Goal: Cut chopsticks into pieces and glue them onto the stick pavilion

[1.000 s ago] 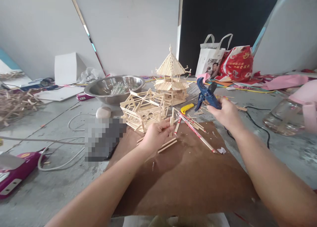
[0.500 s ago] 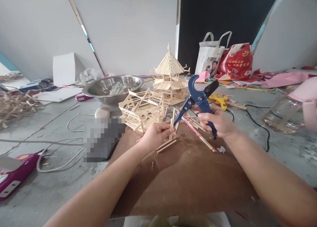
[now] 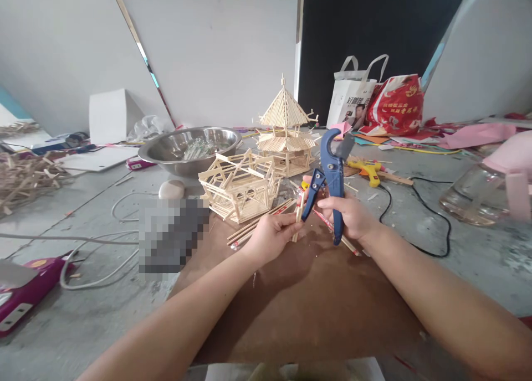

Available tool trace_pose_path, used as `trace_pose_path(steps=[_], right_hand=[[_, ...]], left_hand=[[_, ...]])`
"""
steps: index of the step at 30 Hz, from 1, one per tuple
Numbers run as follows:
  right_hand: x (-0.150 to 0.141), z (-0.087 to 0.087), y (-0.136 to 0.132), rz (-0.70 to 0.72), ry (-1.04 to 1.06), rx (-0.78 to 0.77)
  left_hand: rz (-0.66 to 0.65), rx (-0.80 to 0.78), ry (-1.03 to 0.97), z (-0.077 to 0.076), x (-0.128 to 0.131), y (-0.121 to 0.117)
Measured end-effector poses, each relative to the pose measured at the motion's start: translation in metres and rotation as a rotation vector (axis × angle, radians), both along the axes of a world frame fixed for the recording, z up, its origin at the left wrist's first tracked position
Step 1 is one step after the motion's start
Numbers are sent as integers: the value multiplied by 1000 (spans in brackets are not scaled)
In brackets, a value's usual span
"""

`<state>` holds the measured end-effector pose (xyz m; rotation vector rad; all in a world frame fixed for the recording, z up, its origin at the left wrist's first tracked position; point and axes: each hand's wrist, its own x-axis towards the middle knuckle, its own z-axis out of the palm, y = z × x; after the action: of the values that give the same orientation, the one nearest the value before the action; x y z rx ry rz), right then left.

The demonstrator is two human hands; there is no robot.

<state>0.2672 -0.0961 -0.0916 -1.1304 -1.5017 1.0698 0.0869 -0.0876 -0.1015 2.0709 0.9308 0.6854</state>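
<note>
What look like short sticks (image 3: 298,212) are pinched in the left hand (image 3: 272,234) above the board (image 3: 311,303), and the blue cutter (image 3: 332,176) is clasped in the right hand (image 3: 355,217), presumably for trimming, so alignment is called for.

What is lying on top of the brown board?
On the brown board, wooden sticks lie, some with red-printed wrapping. The left hand and right hand hide part of it; what lies behind them cannot be seen.
</note>
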Motion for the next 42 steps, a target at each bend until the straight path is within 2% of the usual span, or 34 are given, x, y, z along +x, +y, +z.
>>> trace_pose_path(steps=[3,5,9,14,24,32,37,42], right_hand=[[10,2,8,-216,-281,96],[17,1,13,-309,-499,106],[20,-5,16,-289,-687,102],[15,-8,14,-323,-795,103],[12,-15,18,-338,-883,99],[8,-17,17,-339,-942,105],[7,-16,15,-335,-976,102],[8,-18,17,-339,-997,82]], left_hand=[[193,24,65,2,1,7],[295,99,135,4,1,14],[368,313,328,13,3,27],[448,396,561,20,16,40],[420,511,801,25,21,44],[369,650,861,21,23,45],[329,626,891,20,25,43],[352,573,894,18,29,42]])
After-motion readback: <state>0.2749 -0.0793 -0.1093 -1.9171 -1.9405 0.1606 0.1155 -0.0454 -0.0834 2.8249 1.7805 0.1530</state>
